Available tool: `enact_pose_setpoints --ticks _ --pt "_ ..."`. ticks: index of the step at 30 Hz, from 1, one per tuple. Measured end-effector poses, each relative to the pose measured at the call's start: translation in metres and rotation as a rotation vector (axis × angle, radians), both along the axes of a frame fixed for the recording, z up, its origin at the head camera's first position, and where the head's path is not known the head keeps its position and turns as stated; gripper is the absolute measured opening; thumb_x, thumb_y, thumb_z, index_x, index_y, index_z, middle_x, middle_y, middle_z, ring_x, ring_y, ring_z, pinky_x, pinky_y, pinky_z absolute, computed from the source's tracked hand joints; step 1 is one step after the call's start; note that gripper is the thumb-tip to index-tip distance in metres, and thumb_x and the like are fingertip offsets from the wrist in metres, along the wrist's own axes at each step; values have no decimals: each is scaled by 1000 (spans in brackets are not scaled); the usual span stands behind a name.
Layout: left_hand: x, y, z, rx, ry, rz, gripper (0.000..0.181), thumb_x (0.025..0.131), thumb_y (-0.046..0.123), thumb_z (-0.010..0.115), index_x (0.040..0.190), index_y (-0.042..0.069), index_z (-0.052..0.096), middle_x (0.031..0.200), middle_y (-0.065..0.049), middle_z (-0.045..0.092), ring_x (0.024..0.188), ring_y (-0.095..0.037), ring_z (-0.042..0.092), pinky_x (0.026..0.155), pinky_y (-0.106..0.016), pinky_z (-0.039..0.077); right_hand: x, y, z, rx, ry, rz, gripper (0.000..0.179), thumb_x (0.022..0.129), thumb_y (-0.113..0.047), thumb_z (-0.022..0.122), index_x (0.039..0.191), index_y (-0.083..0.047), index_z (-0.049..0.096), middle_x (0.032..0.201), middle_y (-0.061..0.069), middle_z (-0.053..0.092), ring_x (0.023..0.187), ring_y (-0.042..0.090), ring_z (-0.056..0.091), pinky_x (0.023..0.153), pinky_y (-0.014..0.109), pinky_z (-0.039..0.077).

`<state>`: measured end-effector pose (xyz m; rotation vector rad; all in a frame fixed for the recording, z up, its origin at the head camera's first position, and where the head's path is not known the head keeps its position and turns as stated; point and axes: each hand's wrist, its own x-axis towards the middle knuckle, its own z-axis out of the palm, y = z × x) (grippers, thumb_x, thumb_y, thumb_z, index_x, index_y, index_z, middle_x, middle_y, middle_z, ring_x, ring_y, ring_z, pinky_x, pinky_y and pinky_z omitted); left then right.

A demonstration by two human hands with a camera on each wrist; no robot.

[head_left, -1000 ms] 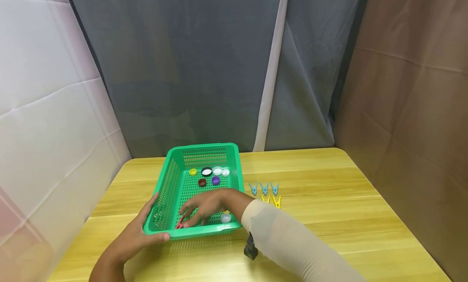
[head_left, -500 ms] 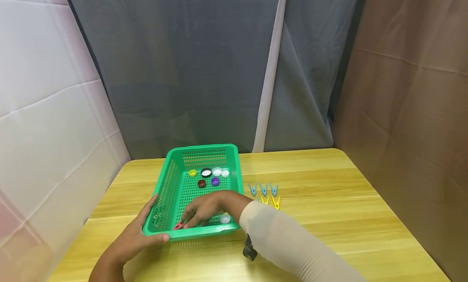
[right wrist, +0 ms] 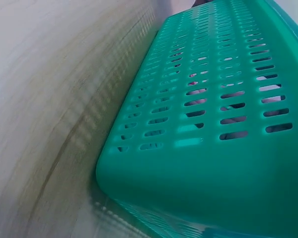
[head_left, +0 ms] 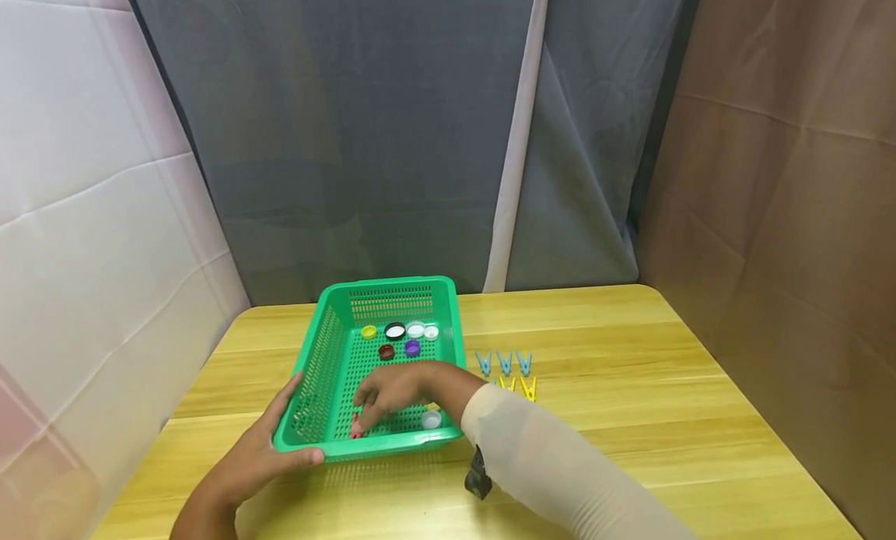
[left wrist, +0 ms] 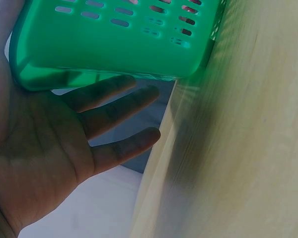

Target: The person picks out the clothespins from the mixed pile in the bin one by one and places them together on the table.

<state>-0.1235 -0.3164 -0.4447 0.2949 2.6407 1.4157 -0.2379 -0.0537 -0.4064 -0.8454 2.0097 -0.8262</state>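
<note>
A green plastic basket [head_left: 306, 373] stands on the wooden table, and my left hand [head_left: 255, 454] holds its near left corner, thumb along the front rim. In the left wrist view, three fingers of the left hand [left wrist: 44, 134] stretch out past the basket's outer wall. My right hand [head_left: 395, 390] reaches down inside over the right side, thumb and forefinger pinching a red clothespin [head_left: 355, 429] close to the front wall. A clear whitish cap [head_left: 432, 420] lies just right of that hand, with something yellow partly hidden behind it. From the right wrist, only the basket's slotted side shows.
At the basket's far end lie a yellow cap [head_left: 369, 332], a black-rimmed cap [head_left: 395, 331], white caps [head_left: 416, 330], a brown cap [head_left: 386, 352] and a purple cap [head_left: 412, 348]. Right of the basket, blue clothespins [head_left: 505, 362] stand in a row, with yellow clothespins [head_left: 528, 389] nearer.
The red clothespin has turned from slanting left to nearly upright in the right hand's fingers, which have shifted slightly. The left hand and the basket have stayed in place.
</note>
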Motion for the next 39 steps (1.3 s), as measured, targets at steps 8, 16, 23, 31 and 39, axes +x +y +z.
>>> enact_pose_setpoints --ticks 8,16,23,31,39 --pt "-1 0 1 21 -12 -5 127 91 19 88 178 25 -4 179 -34 12 147 -50 45 93 -21 49 3 0 2 -4 96 -51 69 88 0 88 151 4 60 120 9 72 102 10 62 88 23 56" --pt "-1 -1 0 10 -5 -11 126 91 18 87 178 24 -4 179 -33 14 144 -42 48 94 -20 49 8 0 5 24 244 -38 66 85 -5 93 146 -1 67 122 8 75 104 8 65 87 20 55" --pt "0 -1 2 5 -6 -6 126 91 20 87 178 25 -4 179 -33 12 149 -52 41 95 -24 49 9 -1 6 59 349 61 63 88 -3 90 147 0 68 92 -2 68 79 3 56 71 17 50" --pt "0 0 1 23 0 -8 126 91 18 87 178 25 -3 179 -33 12 148 -51 43 93 -20 49 8 -1 4 70 356 79 54 89 -5 89 140 -2 72 98 -1 71 83 4 60 73 20 53" --pt "-1 -1 1 21 0 -12 125 91 18 87 178 25 -3 179 -32 13 146 -46 44 93 -20 49 7 2 11 63 397 87 51 88 -18 92 136 -8 75 140 6 70 121 13 66 86 20 55"
